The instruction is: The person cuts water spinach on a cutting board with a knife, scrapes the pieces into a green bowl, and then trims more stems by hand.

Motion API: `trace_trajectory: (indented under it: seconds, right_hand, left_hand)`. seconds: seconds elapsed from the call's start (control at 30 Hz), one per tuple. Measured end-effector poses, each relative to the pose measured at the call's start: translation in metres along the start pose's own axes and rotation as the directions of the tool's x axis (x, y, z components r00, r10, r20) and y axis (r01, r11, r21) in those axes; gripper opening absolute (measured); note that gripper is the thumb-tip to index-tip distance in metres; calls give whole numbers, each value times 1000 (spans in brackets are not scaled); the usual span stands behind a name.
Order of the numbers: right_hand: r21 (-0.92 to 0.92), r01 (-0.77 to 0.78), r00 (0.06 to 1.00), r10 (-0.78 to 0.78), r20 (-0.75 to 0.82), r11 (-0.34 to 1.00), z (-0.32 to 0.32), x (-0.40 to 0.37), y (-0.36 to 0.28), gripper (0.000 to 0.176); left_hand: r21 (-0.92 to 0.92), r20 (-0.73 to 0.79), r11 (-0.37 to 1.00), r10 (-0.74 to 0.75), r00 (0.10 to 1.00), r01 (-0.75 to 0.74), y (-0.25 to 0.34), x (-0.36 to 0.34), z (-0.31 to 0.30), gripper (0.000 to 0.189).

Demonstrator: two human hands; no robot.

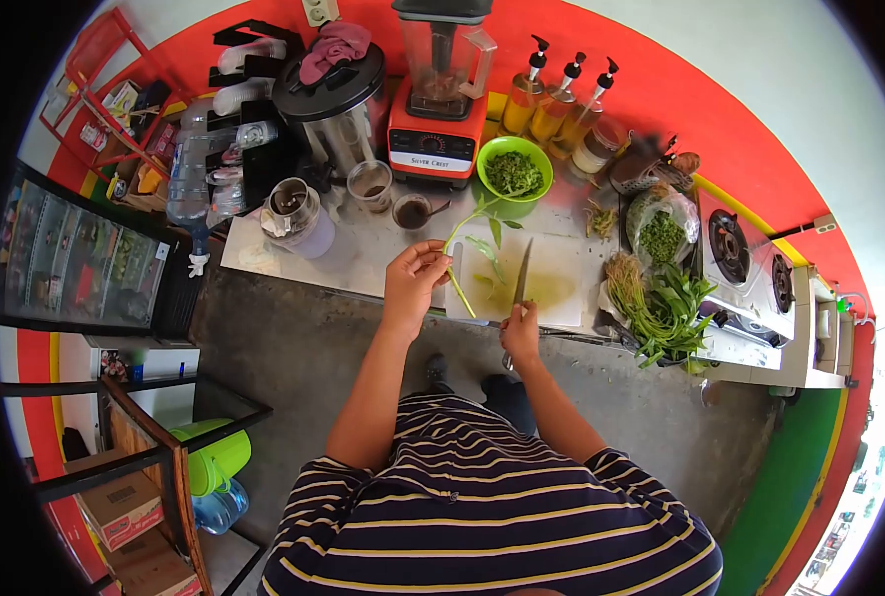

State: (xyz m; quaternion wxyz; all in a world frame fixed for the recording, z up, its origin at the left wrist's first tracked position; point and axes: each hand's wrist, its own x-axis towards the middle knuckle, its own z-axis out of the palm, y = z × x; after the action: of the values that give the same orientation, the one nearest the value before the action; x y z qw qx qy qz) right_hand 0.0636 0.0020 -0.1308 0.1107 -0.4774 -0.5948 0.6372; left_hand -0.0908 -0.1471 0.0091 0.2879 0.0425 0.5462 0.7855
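Pinched in the fingers of my left hand (pixel 415 283) is a leafy green stem (pixel 462 296), its leaves hanging over the white cutting board (pixel 564 310). My right hand (pixel 520 333) is closed on the handle of a knife (pixel 523 272), whose blade points away from me above the board. The board has a yellow-green wet patch. Behind it, a green bowl (pixel 540 204) holds chopped greens (pixel 514 173). To the right lies a bunch of leafy stems (pixel 661 310) with roots, below a clear plastic bag (pixel 664 226) of small green pieces.
A red blender (pixel 431 139), a large steel pot (pixel 335 119) and several pump bottles (pixel 552 109) line the back of the counter. Nearer stand a cup (pixel 370 187) and a glass of dark liquid (pixel 412 212). The gas stove (pixel 745 253) is at right.
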Motion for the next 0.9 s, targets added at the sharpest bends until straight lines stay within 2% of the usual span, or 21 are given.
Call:
trace_trajectory:
  seconds: [0.03,0.07,0.13,0.2,0.27,0.3,0.37,0.4,0.47,0.5,0.53,0.6,0.63,0.67,0.73,0.9]
  right_hand:
    - [-178,88,996,-92,-15,980,7,5,12,35]
    - [-176,83,996,-87,-14,981,16,12,23,35]
    - [-409,316,931,-363,-41,856,32,22,41,34]
    - [-395,320,932,-362,-34,861,35,24,34,34]
    - [-177,158,987,-148,69,971,31,5,-2,33]
    - [-173,160,986,-151,64,972,27,2,-8,33]
    - [32,120,993,-119,-16,992,15,-5,-21,31]
    - [34,126,992,-125,-24,991,8,-10,-30,31]
    - [342,190,981,-171,-87,920,-6,-24,-53,35]
    - [420,213,977,-185,-108,882,-10,-37,-70,42]
    - [420,222,975,-190,-115,880,-15,-41,-77,42]
    - [284,418,899,-438,9,863,-29,-47,-86,47]
    - [194,485,860,-505,71,853,-33,-53,-97,45]
    - [194,491,859,-509,56,849,-35,-58,-108,45]
    - [70,600,775,-601,193,797,-33,-69,-129,40]
    - [11,640,742,-622,249,768,-32,-73,-155,45]
  left_hand:
    - [3,-3,1000,-3,1000,3,-1,-1,-1,25]
    - [30,-1,1000,-3,1000,3,-2,-2,-1,29]
    - [60,4,998,-12,1000,11,-6,-3,-3,32]
    - [80,27,996,-43,999,41,-12,-2,-4,35]
    - [83,30,995,-52,998,49,-12,-5,0,34]
    - [80,31,995,-55,998,53,-11,-5,2,33]
    - [92,44,995,-49,998,45,-12,-3,4,32]
    - [101,47,994,-47,998,42,-14,-2,5,31]
    - [95,56,995,-34,998,28,-16,2,6,29]
    - [91,55,996,-25,998,20,-16,3,8,27]
    - [89,64,996,-22,998,16,-15,4,11,27]
    - [79,62,995,-64,996,59,-11,5,19,24]
    - [81,75,995,-65,995,59,-10,6,23,24]
    - [100,100,994,-56,993,46,-11,7,27,24]
    - [119,142,992,-47,989,30,-9,7,38,23]
    - [103,185,995,-8,983,-11,-10,7,59,18]
